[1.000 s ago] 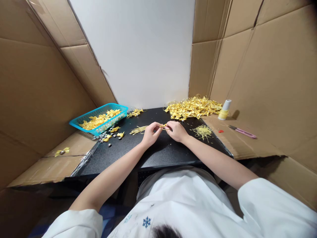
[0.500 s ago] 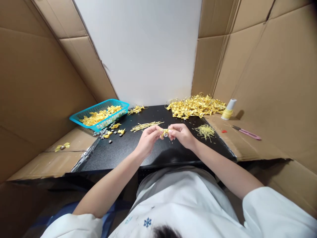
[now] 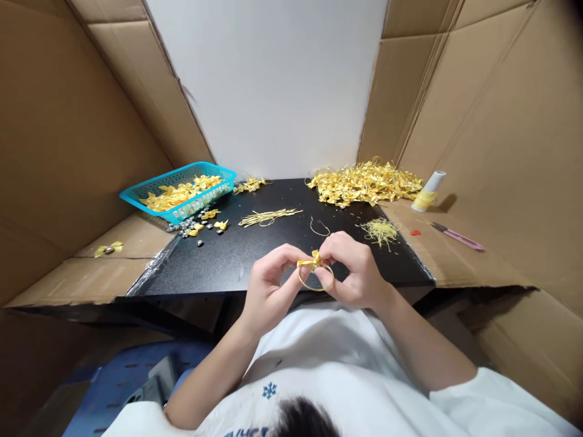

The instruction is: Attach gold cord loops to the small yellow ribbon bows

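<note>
The left hand [image 3: 276,288] and right hand [image 3: 359,270] pinch 1 small yellow ribbon bow [image 3: 308,263] with a round gold-cord loop [image 3: 314,289], nearer the wearer than the turquoise perforated plastic basket [image 3: 182,212]; it looks nearly finished. Inside the basket, many yellow ribbon bows [image 3: 180,193] seem uncorded, left to do; right of it, heaped yellow corded bows [image 3: 368,185] appear done.

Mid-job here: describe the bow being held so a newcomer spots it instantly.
Find the black table and go to its near edge. There, the left hand and right hand pinch a small yellow bow between them, a thin gold loop showing below it. Unlike the bows in the blue basket, this one is held.
</note>
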Demonstrator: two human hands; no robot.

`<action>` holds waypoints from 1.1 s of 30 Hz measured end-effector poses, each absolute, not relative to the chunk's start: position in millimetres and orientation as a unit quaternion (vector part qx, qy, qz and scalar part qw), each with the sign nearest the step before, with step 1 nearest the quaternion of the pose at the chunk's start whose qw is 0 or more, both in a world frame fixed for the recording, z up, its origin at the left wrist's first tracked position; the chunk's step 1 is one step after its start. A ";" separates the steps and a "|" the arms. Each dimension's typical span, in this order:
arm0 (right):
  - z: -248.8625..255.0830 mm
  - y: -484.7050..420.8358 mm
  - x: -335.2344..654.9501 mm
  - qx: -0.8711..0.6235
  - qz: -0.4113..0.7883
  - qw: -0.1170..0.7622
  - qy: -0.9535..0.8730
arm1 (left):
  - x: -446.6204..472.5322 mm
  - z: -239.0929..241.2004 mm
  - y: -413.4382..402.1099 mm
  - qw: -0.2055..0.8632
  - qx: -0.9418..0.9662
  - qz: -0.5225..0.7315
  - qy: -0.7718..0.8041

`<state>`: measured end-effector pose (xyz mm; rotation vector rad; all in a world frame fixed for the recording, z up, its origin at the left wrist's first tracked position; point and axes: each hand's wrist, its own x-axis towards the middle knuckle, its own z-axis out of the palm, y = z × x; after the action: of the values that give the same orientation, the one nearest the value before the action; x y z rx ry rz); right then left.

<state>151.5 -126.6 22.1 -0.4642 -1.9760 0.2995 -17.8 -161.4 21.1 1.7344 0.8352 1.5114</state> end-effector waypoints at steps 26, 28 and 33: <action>6.1 -133.0 149.9 -0.236 -0.066 0.474 -0.846 | -22.5 16.8 -167.0 0.004 0.795 0.437 0.420; 5.7 -132.5 149.9 -0.235 -0.064 0.469 -0.849 | -23.7 14.8 -163.7 -0.025 0.809 0.418 0.413; 3.8 -132.2 148.2 -0.231 0.001 0.492 -0.840 | -22.6 6.7 -155.2 -0.082 0.809 0.446 0.374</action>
<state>148.2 -132.2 3.8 -0.5614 -2.0377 0.0021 -22.6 -155.2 6.7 2.6823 1.2416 1.4787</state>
